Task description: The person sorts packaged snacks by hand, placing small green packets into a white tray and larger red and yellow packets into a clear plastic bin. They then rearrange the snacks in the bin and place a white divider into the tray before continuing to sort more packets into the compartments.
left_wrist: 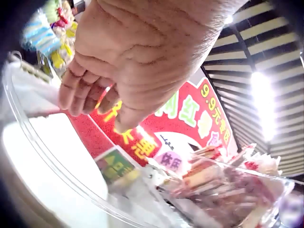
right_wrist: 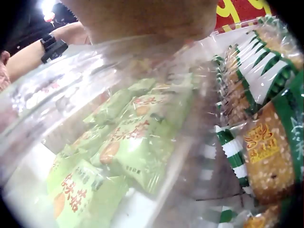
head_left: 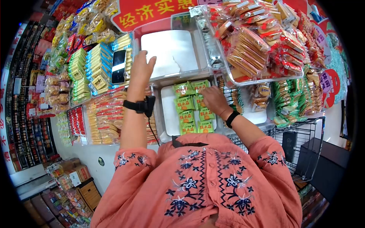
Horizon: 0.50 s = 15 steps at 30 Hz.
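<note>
My left hand (head_left: pixel 141 70) is raised at the left edge of a clear bin with a white base (head_left: pixel 169 47). Its fingers are extended and hold nothing; in the left wrist view the hand (left_wrist: pixel 137 61) hangs over the same bin's rim. In the nearer bin (head_left: pixel 166 114), green snack packets (head_left: pixel 186 116) lie in two columns. My right hand (head_left: pixel 215 100) reaches down at the upper right packets, fingertips right at one of them. The right wrist view shows the green packets (right_wrist: pixel 128 137) through clear plastic, with the fingers hidden. I cannot tell whether they pinch a packet.
A phone (head_left: pixel 118 67) lies on blue-wrapped snacks at the left. A raised tray of red-wrapped biscuits (head_left: pixel 249 53) stands at the right, above green-striped sesame snacks (right_wrist: pixel 268 156). A wire cart (head_left: pixel 304 140) is at the lower right. Red signs (head_left: pixel 152 13) rise behind.
</note>
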### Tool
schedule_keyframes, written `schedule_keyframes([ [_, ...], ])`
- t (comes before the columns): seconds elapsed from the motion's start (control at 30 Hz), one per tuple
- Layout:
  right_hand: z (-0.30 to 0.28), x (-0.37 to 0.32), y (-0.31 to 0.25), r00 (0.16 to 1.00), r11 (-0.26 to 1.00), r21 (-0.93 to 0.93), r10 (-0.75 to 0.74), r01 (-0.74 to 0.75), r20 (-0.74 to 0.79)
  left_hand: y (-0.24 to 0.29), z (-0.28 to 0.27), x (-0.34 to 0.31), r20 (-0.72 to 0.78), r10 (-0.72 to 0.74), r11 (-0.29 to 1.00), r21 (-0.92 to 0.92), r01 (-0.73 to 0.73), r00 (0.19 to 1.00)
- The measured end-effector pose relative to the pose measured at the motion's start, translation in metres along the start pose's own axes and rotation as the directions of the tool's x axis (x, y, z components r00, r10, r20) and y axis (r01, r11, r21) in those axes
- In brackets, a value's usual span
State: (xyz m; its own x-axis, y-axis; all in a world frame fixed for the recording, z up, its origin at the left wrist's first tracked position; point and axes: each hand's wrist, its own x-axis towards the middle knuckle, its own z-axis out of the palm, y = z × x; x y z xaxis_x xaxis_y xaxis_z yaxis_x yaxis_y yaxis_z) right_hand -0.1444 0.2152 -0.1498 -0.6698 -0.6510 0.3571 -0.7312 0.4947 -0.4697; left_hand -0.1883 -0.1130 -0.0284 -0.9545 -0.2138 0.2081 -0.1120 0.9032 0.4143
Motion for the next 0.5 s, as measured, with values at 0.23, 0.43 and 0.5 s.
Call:
schedule_keyframes([
  [0.23,-0.001,-0.001,0.001,0.999,0.999,0.027,0.025,-0.025,0.024,-0.019,0.007,0.018,0.340,-0.240,0.962,0.208,0.176,0.909],
  [0.43,-0.001,-0.002,0.001,1.000,1.000,0.020,0.022,-0.022,0.017,-0.021,0.025,0.022,0.356,-0.306,0.947,0.205,0.246,0.883],
  [0.5,-0.001,-0.002,0.001,1.000,1.000,0.015,0.015,-0.015,0.007,-0.017,0.025,0.023,0.314,-0.331,0.938,0.213,0.274,0.890],
])
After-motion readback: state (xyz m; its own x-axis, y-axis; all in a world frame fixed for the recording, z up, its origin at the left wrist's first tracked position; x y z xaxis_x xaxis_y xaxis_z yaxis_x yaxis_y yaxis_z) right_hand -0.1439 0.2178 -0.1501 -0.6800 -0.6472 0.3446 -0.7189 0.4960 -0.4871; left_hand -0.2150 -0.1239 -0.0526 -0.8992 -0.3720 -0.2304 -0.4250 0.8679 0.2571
